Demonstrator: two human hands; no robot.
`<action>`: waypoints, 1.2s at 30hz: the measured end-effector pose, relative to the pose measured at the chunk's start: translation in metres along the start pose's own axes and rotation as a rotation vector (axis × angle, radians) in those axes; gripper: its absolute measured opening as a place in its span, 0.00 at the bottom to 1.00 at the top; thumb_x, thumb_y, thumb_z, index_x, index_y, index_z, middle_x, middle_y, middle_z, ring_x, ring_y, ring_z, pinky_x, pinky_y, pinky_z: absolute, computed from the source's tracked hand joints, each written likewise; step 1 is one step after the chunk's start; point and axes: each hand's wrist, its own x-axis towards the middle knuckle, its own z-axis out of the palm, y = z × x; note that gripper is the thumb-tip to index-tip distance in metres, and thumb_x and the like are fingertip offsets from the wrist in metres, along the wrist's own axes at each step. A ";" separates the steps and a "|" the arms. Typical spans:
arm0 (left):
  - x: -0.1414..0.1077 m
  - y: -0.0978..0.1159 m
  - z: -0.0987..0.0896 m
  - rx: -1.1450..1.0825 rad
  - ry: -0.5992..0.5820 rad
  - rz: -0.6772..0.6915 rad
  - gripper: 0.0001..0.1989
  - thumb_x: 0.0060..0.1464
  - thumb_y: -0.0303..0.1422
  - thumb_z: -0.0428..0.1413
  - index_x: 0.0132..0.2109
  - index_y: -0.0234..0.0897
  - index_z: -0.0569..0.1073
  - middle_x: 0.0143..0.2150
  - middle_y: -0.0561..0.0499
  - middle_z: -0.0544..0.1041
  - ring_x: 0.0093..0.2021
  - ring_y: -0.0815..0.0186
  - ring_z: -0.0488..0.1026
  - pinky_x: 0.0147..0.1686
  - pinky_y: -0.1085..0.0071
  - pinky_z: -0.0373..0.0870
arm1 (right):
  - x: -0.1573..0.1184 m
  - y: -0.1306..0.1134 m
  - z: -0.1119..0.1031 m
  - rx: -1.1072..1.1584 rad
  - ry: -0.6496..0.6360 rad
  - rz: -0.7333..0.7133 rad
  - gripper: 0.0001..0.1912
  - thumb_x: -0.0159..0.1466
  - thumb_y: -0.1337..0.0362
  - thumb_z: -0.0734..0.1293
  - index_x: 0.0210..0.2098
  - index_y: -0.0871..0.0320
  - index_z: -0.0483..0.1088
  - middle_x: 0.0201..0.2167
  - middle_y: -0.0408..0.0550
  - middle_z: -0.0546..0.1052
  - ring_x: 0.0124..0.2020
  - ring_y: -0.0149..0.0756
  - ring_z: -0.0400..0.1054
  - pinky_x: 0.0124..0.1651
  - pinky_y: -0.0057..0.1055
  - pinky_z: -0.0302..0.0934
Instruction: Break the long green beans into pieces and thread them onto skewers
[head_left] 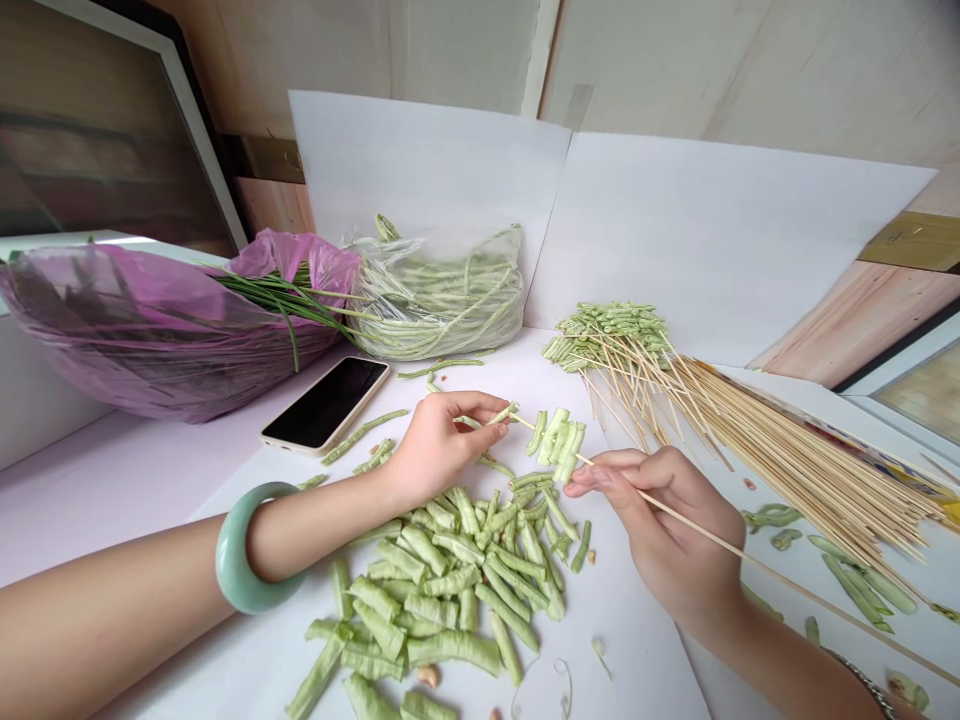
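Note:
My right hand (664,525) pinches a thin bamboo skewer (780,570) that slants down to the right. Several short pieces of green bean (559,440) are threaded crosswise near its upper end. My left hand (450,440), with a pale green bangle on the wrist, is closed at the skewer's tip, thumb and forefinger gripping a bean piece (507,412). Whether that piece is pierced is hard to see. Below both hands lies a loose heap of cut bean pieces (442,570) on white paper.
Finished bean skewers (611,335) are stacked at the back right, beside a bundle of bare bamboo skewers (810,450). A phone (326,405), a purple bag of greens (172,330) and a clear bag of long beans (442,295) stand at the left and back. Bean scraps (862,585) lie at right.

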 end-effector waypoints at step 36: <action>0.012 0.002 -0.013 -0.429 -0.077 -0.183 0.11 0.44 0.33 0.63 0.35 0.32 0.75 0.33 0.47 0.78 0.34 0.66 0.75 0.33 0.72 0.67 | 0.000 0.000 0.002 0.153 0.104 0.130 0.10 0.62 0.69 0.66 0.25 0.56 0.63 0.26 0.45 0.79 0.27 0.37 0.77 0.33 0.38 0.74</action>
